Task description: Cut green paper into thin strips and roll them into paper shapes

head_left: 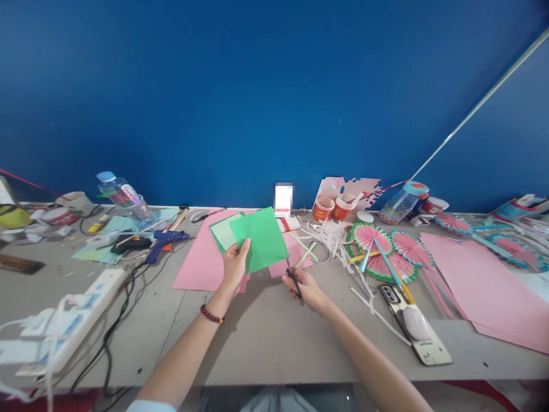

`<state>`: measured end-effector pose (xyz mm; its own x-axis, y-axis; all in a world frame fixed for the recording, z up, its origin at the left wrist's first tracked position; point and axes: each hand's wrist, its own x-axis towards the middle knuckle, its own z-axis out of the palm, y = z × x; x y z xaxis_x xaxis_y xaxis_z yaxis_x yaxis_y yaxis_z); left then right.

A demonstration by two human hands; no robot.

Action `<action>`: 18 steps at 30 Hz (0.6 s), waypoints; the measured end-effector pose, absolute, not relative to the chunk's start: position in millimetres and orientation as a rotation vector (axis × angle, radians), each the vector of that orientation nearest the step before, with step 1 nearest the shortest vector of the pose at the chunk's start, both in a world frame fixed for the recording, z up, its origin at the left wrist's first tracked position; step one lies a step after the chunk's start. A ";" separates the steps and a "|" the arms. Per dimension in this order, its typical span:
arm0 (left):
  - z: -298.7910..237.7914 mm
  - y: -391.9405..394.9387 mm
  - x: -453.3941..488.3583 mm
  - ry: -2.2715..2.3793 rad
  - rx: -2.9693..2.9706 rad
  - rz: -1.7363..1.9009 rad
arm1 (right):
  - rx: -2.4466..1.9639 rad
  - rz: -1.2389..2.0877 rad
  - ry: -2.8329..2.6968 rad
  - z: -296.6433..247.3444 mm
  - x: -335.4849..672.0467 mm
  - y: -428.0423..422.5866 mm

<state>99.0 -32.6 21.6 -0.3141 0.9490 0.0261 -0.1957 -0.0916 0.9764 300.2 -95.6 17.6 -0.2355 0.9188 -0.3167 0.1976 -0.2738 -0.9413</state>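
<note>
My left hand (235, 266) is closed on the lower left edge of a green paper sheet (260, 238), thumb on top, holding it tilted above the table. A second, paler green sheet (223, 232) shows behind it. My right hand (305, 288) is closed round the dark handles of a pair of scissors (293, 278), whose tip meets the green sheet's lower right corner. Both hands hover over a large pink sheet (201, 258) lying on the grey table (266, 332).
White paper strips (326, 234) and folded pink-and-green paper fans (377, 252) lie to the right, beside a phone (414, 326) and another pink sheet (484, 286). Orange paper cups (333, 207) stand at the back. Left: blue glue gun (165, 240), water bottle (122, 194), power strip (77, 315) with cables.
</note>
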 end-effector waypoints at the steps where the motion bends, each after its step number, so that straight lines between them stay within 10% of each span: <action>1: 20.3 -32.4 98.8 1.238 0.930 1.574 | -1.424 1.560 -1.374 18.2 300.2 -95.6; 18: 17.7 -33.9 97.8 1.282 1.032 1.568 | -1.427 1.556 -1.333 18.6 299.3 -95.4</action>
